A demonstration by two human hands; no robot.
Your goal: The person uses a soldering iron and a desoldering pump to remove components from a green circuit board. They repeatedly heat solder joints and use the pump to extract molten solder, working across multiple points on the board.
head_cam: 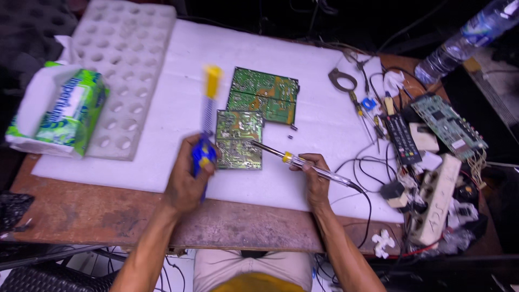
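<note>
Glossy green circuit board [239, 139]; matt white foam sheet [303, 70], worn brown wooden table [81, 211]

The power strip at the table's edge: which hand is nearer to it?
Right. The right hand, gripping a soldering iron, sits between the small circuit board and the white power strip. The left hand, holding a blue-and-yellow tool, lies beyond the board.

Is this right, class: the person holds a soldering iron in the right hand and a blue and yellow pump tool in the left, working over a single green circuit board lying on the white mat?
Not quite. The head view shows two green circuit boards on the white mat, not one. The rest stands: the right hand holds the soldering iron, and the left hand holds the blue and yellow pump tool.
</note>
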